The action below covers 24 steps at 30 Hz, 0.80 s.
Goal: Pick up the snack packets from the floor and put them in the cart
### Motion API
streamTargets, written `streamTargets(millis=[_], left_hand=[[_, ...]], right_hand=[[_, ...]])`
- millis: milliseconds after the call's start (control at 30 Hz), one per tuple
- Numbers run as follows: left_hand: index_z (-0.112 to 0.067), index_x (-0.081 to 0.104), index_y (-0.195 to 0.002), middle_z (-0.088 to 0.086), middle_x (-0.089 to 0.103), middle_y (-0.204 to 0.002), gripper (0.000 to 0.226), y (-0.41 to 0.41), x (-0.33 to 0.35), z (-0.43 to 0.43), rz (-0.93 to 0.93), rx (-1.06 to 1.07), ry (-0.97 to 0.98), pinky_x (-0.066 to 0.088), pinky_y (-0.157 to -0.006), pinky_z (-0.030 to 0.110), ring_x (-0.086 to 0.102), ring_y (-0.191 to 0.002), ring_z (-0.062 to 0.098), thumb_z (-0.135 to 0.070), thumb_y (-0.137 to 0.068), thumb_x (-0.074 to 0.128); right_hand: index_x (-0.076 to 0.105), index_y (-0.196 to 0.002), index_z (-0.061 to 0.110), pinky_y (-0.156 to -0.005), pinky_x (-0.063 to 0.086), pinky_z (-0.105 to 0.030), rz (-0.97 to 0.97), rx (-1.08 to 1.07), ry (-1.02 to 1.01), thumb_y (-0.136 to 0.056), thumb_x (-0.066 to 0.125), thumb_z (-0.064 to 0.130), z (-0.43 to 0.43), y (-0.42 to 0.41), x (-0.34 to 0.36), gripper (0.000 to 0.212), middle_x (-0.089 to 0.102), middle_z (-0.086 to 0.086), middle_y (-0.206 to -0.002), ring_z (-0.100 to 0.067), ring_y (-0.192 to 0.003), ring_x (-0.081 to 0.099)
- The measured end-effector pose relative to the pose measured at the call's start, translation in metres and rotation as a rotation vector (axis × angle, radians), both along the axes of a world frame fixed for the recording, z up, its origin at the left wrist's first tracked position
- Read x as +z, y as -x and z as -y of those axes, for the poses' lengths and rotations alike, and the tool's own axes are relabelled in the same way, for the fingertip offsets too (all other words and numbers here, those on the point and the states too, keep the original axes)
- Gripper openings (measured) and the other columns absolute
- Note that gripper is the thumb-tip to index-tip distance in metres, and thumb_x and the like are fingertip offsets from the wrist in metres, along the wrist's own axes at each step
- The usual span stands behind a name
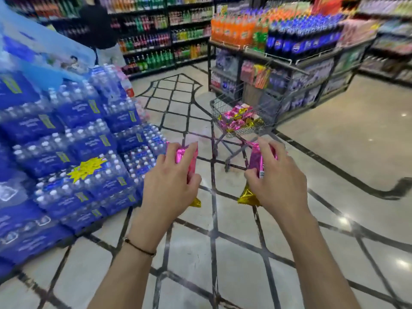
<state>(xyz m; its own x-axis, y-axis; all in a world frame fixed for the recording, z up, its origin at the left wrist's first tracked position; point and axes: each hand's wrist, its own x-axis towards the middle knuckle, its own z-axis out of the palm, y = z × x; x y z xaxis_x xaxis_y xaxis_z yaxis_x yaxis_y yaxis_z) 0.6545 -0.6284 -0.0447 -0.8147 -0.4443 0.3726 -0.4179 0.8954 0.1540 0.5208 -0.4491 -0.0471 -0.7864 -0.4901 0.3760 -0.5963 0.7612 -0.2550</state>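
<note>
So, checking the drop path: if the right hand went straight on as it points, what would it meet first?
Likely the cart; nothing shows between it and the right hand with its pink packet, though depth is unclear.

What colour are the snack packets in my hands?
Shiny pink with gold ends, in the left hand packet and right hand packet; head view.
</note>
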Motion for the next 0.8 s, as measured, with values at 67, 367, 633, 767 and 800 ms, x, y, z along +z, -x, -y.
streamTargets(millis=[67, 367, 633, 767, 800], left_hand=[[-0.029, 0.040, -0.146, 0.006, 0.044, -0.129, 0.062, 0.045, -0.009, 0.009, 0.011, -0.030, -0.011, 0.033, -0.056, 0.032, 0.054, -0.097, 0.030, -0.032, -0.087, 0.057], [-0.029, 0.039, -0.148, 0.006, 0.045, -0.129, 0.060, 0.269, -0.031, 0.063, 0.017, -0.204, -0.085, 0.036, -0.058, 0.033, 0.051, -0.098, 0.028, -0.033, -0.090, 0.053], [-0.034, 0.028, -0.148, 0.002, 0.038, -0.135, 0.059, 0.437, -0.032, 0.093, 0.050, -0.293, -0.136, 0.054, -0.064, 0.038, 0.051, -0.107, 0.026, -0.037, -0.094, 0.052], [-0.037, 0.028, -0.147, -0.001, 0.039, -0.134, 0.057, 0.521, -0.049, 0.103, 0.067, -0.313, -0.153, 0.057, -0.064, 0.041, 0.052, -0.109, 0.025, -0.038, -0.095, 0.052], [-0.038, 0.028, -0.147, -0.001, 0.039, -0.134, 0.058, 0.542, -0.055, 0.105, 0.071, -0.306, -0.153, 0.057, -0.064, 0.042, 0.052, -0.108, 0.024, -0.039, -0.094, 0.051]], right_hand=[[0.030, -0.147, 0.025, -0.067, 0.044, -0.034, 0.024, -0.048, -0.018, -0.090, 0.056, 0.036, 0.000, 0.036, -0.009, 0.063, 0.042, -0.004, -0.141, -0.028, -0.109, 0.054], [0.017, -0.152, 0.029, -0.080, 0.055, -0.037, 0.097, -0.163, -0.129, -0.094, 0.051, 0.042, 0.044, 0.211, -0.027, 0.069, 0.037, -0.001, -0.149, -0.026, -0.116, 0.055], [0.011, -0.157, 0.028, -0.086, 0.055, -0.035, 0.113, -0.251, -0.088, -0.099, 0.045, 0.041, 0.068, 0.364, -0.021, 0.069, 0.034, -0.003, -0.153, -0.026, -0.126, 0.051], [0.015, -0.156, 0.027, -0.085, 0.055, -0.036, 0.142, -0.239, -0.077, -0.098, 0.045, 0.041, 0.080, 0.453, -0.037, 0.067, 0.036, -0.003, -0.154, -0.027, -0.124, 0.053], [0.016, -0.155, 0.028, -0.084, 0.055, -0.036, 0.149, -0.222, -0.079, -0.097, 0.045, 0.041, 0.084, 0.477, -0.043, 0.067, 0.037, -0.003, -0.153, -0.028, -0.122, 0.054]])
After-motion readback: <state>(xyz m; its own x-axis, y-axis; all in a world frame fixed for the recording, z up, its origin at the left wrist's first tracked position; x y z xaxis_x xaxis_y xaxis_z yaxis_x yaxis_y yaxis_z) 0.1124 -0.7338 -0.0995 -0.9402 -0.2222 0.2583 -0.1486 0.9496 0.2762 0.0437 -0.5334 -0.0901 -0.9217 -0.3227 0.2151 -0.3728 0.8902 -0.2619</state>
